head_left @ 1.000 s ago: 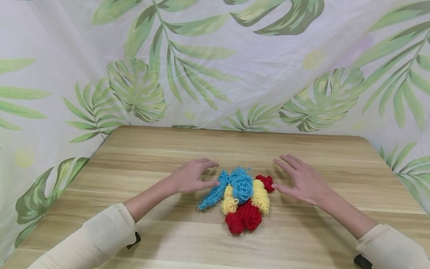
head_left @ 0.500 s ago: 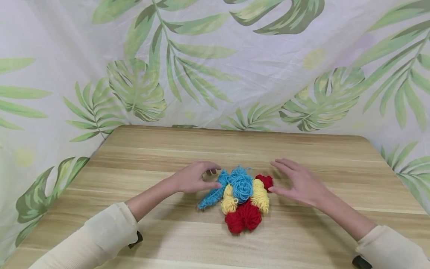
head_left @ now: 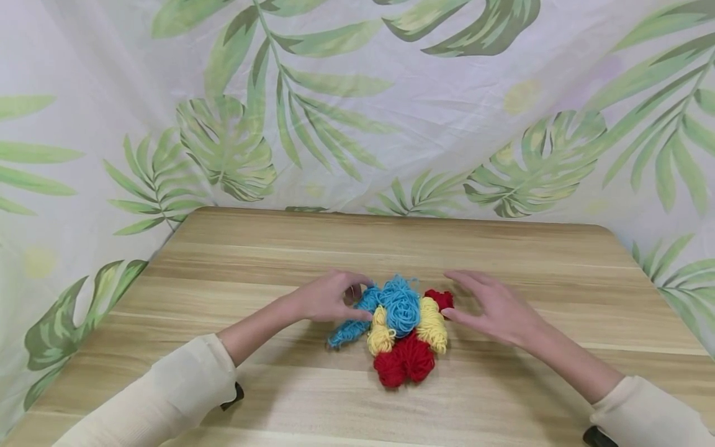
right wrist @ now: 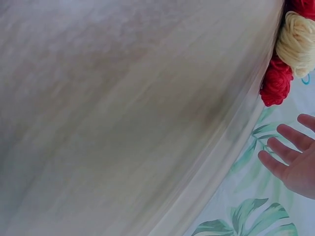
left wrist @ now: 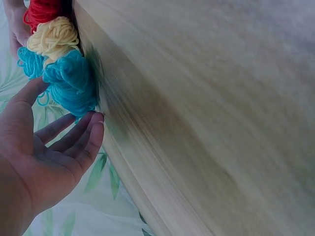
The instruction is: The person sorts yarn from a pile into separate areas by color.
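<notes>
Wound bundles of yarn sit close together on the wooden table (head_left: 290, 397). A long blue skein (head_left: 347, 334) slants on the left, beside a rounder blue ball (head_left: 401, 307). Yellow skeins (head_left: 433, 326) flank that ball, red yarn (head_left: 413, 360) lies in front, and a small red bundle (head_left: 441, 299) is at the right. My left hand (head_left: 324, 299) reaches over the long blue skein, thumb and fingertips at its sides, no firm grip visible. My right hand (right wrist: 298, 164) spreads its fingers beside the small red bundle, holding nothing; thumb contact is unclear.
Behind the table's far edge hangs a white cloth (head_left: 447, 124) printed with green leaves. Dark straps (head_left: 231, 397) show under the cream sleeves (head_left: 184, 379).
Both hands have moved inward towards the yarn. My left fingers have come closer about the long blue skein, and my right hand has shifted left and slightly down. The yarn has stayed put.
</notes>
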`<state>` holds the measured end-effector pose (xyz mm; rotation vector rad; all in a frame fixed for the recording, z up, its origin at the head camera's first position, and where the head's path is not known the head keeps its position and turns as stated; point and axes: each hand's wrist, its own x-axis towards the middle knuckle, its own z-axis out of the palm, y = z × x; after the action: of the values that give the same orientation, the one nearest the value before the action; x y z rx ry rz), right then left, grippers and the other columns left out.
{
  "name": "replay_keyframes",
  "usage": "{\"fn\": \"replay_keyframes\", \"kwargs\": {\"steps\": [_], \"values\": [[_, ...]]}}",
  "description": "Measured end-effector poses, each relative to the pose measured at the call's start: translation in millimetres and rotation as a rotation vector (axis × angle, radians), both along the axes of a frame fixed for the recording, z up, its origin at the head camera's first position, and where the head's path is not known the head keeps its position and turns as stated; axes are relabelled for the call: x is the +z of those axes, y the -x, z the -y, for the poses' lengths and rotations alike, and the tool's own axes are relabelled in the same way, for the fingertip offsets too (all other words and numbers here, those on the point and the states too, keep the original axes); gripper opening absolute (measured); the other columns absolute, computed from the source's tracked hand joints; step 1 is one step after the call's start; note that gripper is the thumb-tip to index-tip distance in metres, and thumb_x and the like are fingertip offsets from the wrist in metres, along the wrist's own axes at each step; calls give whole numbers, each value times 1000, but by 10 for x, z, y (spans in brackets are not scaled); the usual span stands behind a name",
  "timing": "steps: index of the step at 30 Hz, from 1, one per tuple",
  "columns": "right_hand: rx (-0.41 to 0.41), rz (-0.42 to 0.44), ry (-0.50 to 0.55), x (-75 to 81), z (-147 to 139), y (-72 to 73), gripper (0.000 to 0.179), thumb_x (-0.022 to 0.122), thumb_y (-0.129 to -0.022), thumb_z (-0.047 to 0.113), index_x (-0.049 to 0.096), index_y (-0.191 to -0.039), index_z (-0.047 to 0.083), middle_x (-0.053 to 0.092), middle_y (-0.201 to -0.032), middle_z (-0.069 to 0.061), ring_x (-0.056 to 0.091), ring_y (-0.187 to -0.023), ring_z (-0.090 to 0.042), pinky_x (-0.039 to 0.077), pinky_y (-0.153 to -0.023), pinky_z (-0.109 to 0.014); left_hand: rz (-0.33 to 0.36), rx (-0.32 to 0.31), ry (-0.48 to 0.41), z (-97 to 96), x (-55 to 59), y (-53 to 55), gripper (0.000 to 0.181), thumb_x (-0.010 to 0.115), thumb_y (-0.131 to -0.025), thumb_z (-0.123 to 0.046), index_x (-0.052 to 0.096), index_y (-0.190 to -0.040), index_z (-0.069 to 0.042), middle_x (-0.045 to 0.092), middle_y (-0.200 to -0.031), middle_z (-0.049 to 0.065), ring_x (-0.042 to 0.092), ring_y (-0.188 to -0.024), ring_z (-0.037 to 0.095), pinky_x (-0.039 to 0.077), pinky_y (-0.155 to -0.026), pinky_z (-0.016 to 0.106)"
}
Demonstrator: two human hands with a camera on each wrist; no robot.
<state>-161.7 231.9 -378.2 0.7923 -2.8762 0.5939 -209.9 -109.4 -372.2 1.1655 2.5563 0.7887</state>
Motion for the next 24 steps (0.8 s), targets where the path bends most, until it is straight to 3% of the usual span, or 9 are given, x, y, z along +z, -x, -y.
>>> {"fn": "replay_keyframes", "kwargs": {"steps": [5, 14, 18, 24], "values": [[-1, 11, 8, 21, 42, -20, 69, 69, -96, 50, 54, -150, 10, 58, -147, -18, 55, -133, -43, 49, -100, -67, 9, -5, -1, -10, -22, 8, 56, 80, -91, -28, 64, -132, 7, 62, -77, 0, 52, -68, 9, 48, -69, 24], [27, 24, 41, 54, 84, -33, 66, 70, -97, 46, 56, -149, 8, 60, -144, -17, 59, -130, -41, 50, -101, -64, 48, 22, 4, 9, 0, 2, 53, 76, -88, -18, 62, -134, 6, 67, -86, 2, 57, -70, 5, 52, -69, 22], [28, 23, 43, 79, 96, -39, 64, 69, -97, 46, 57, -147, 7, 61, -143, -17, 59, -130, -41, 50, -102, -63, 55, 61, 12, 29, 9, 9, 54, 71, -86, -14, 61, -135, 6, 69, -91, 7, 57, -69, 7, 52, -69, 24], [30, 11, 61, 104, 148, -24, 64, 72, -95, 44, 61, -142, 1, 62, -141, -19, 59, -129, -41, 50, -103, -61, 11, 131, 35, 48, 4, 15, 51, 69, -86, -13, 63, -133, 6, 70, -97, 12, 54, -63, 8, 51, -66, 25]]}}
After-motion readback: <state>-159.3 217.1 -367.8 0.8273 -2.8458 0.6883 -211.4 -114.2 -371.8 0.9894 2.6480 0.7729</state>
